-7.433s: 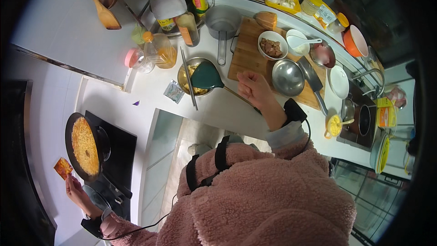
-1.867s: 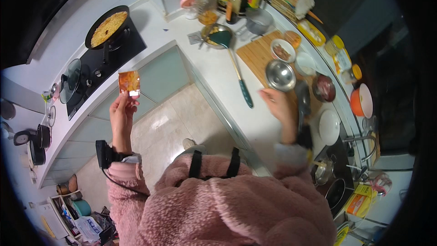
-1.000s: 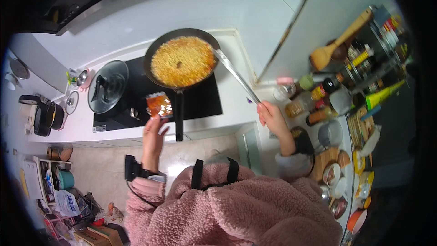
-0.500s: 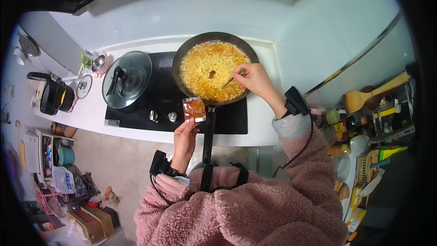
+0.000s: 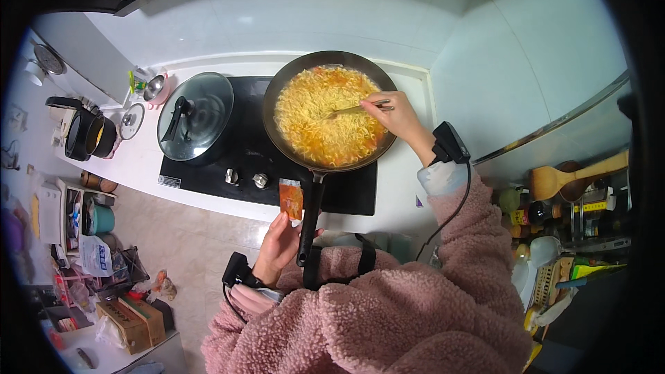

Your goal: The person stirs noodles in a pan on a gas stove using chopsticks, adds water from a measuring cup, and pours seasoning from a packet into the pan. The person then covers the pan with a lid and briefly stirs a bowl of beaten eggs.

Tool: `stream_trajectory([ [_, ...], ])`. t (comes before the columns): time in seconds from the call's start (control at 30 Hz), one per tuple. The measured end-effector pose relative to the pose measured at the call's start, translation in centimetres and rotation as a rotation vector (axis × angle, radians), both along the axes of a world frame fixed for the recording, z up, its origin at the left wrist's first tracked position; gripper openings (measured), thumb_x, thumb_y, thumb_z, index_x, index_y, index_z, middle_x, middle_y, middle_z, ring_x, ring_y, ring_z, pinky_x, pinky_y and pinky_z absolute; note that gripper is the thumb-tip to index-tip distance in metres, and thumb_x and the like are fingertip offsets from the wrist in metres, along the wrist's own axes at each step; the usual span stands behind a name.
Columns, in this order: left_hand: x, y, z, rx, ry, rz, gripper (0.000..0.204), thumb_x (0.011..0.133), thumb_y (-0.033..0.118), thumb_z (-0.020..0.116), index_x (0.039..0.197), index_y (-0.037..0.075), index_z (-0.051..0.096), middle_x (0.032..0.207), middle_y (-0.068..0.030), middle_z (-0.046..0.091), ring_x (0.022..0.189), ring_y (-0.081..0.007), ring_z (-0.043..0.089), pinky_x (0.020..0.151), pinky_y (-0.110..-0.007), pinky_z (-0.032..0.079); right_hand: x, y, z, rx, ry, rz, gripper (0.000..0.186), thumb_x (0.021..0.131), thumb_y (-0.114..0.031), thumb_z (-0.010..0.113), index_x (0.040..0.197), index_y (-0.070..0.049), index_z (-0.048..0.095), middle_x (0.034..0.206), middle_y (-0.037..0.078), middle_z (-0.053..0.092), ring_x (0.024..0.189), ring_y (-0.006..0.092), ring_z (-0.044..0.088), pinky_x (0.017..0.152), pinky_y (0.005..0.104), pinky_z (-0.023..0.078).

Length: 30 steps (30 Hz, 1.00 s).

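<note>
1. The frying pan (image 5: 271, 125) of yellow noodles (image 5: 325, 121) sits on the black cooktop (image 5: 242, 166), its long handle (image 5: 309, 218) reaching toward 6 o'clock past the front edge of the white bench (image 5: 409, 194).
2. At 9 o'clock of the pan, just beside it, stands a pot under a glass lid (image 5: 196, 116); at 3 o'clock a strip of bare bench runs to the white wall.
3. The right hand (image 5: 395, 116) hovers over the pan's 3 o'clock rim, fingers pinched on chopsticks (image 5: 350, 109) whose tips lie in the noodles.
4. The left hand (image 5: 277, 248) is below the bench's front edge, at 9 o'clock of the handle, pinching an orange sauce packet (image 5: 291, 198) upright by its lower end.
</note>
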<state>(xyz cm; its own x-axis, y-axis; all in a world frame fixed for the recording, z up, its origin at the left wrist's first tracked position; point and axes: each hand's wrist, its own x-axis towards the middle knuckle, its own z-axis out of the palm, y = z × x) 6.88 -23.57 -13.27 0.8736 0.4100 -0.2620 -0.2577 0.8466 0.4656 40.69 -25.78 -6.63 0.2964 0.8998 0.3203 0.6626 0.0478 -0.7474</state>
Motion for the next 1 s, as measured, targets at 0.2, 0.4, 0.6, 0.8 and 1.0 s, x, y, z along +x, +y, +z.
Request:
stream_trajectory([
  [0.2, -0.4, 0.1, 0.5, 0.078, 0.057, -0.002, 0.056, 0.092, 0.03, 0.05, 0.136, 0.001, 0.031, 0.137, -0.0172, 0.037, 0.126, -0.0379, 0.038, 0.095, -0.057, 0.041, 0.0, 1.3, -1.1, -0.076, 0.231, 0.14, 0.014, 0.084, -0.015, 0.065, 0.087, -0.001, 0.07, 0.079, 0.009, 0.069, 0.064, 0.0149, 0.061, 0.057, 0.0255, 0.049],
  [0.4, -0.3, 0.1, 0.3, 0.091, 0.11, 0.019, 0.046, 0.092, 0.027, 0.051, 0.123, -0.006, 0.045, 0.124, -0.0218, 0.049, 0.119, -0.034, 0.047, 0.09, -0.05, 0.047, 0.3, 0.8, -1.1, -0.12, 0.001, -0.066, 0.018, 0.085, -0.019, 0.063, 0.088, -0.002, 0.069, 0.076, 0.012, 0.067, 0.061, 0.0175, 0.061, 0.057, 0.0286, 0.049],
  [0.6, -0.1, 0.3, 0.9, 0.064, 0.092, -0.006, 0.043, 0.093, 0.023, 0.049, 0.125, -0.006, 0.045, 0.123, -0.02, 0.052, 0.115, -0.031, 0.051, 0.09, -0.047, 0.047, -0.5, -0.5, -0.6, 0.012, -0.109, -0.098, 0.014, 0.085, -0.016, 0.064, 0.086, -0.003, 0.07, 0.074, 0.01, 0.066, 0.06, 0.014, 0.058, 0.051, 0.0277, 0.044],
  [0.8, -0.1, -0.1, 1.2, 0.089, 0.116, 0.009, 0.041, 0.094, 0.022, 0.048, 0.125, -0.005, 0.046, 0.122, -0.0188, 0.053, 0.114, -0.0307, 0.051, 0.089, -0.046, 0.048, -0.9, -2.2, 1.6, -0.085, 0.009, -0.039, 0.016, 0.085, -0.018, 0.063, 0.086, -0.004, 0.07, 0.076, 0.009, 0.067, 0.06, 0.0154, 0.059, 0.053, 0.0266, 0.047],
  [1.0, 0.0, 0.0, 1.2, 0.093, 0.143, 0.016, 0.042, 0.094, 0.023, 0.048, 0.125, -0.005, 0.045, 0.12, -0.0183, 0.053, 0.113, -0.0299, 0.052, 0.086, -0.043, 0.049, -0.7, -0.2, -1.2, -0.009, 0.093, 0.012, 0.013, 0.085, -0.015, 0.064, 0.087, -0.004, 0.07, 0.076, 0.008, 0.067, 0.064, 0.0136, 0.06, 0.056, 0.0253, 0.047],
])
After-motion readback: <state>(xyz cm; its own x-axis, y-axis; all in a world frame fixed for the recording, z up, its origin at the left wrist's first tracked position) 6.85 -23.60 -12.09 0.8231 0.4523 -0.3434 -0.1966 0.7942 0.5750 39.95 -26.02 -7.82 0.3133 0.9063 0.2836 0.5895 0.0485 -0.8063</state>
